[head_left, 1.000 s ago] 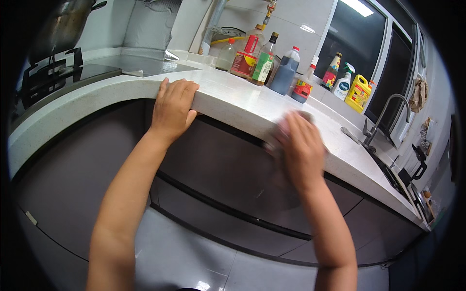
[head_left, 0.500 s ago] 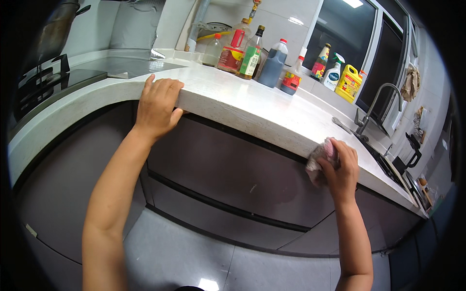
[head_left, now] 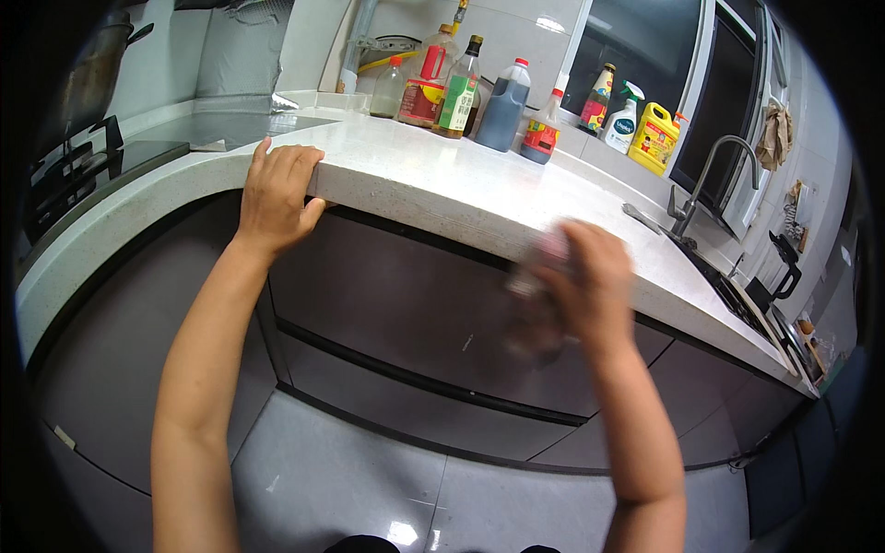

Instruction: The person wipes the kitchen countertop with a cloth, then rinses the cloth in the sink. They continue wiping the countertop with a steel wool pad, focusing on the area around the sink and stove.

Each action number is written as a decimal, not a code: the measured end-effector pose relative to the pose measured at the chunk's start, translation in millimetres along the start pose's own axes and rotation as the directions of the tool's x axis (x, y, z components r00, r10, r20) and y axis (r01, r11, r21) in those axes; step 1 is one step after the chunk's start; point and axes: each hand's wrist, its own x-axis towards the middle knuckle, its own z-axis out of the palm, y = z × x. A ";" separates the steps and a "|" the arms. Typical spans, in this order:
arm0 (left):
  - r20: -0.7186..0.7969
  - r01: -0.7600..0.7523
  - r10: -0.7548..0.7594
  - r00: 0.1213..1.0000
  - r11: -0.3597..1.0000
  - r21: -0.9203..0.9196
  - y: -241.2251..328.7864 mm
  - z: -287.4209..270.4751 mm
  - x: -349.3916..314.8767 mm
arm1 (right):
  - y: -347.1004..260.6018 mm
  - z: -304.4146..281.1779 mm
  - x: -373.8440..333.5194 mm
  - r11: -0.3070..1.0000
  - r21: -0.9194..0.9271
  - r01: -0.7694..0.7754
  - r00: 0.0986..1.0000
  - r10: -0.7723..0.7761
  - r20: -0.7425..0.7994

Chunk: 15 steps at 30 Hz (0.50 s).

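Note:
My left hand grips the front edge of the white countertop near its inner corner, fingers on top and thumb at the edge's face. Farther right, my right hand is closed on a crumpled pinkish-grey cloth. Motion smears both this hand and the cloth. The cloth is at the counter's front edge and overlaps the upper part of the dark drawer front; whether it touches either surface I cannot tell.
Several sauce and oil bottles line the wall side of the counter. On the windowsill stand a spray bottle and a yellow jug. The sink faucet rises at right. A gas stove with a pot occupies the left.
My right hand and the cloth have moved left and slightly up along the counter's front edge. My left hand keeps its grip on the edge. The whole view has shifted a little.

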 end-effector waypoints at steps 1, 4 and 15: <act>-0.013 0.004 -0.004 1.000 1.000 -0.014 1.6 2.2 0.6 | 25.5 -27.1 -17.4 0.998 -0.058 -0.038 0.999 0.040 0.024; -0.012 0.010 -0.011 1.000 0.999 -0.053 7.3 2.4 3.1 | 51.2 -54.6 -45.4 0.984 -0.131 -0.122 0.992 0.119 -0.029; -0.047 0.011 -0.015 0.999 0.996 -0.088 3.5 10.0 3.6 | -139.1 132.9 87.0 0.995 0.074 0.074 0.982 -0.060 -0.176</act>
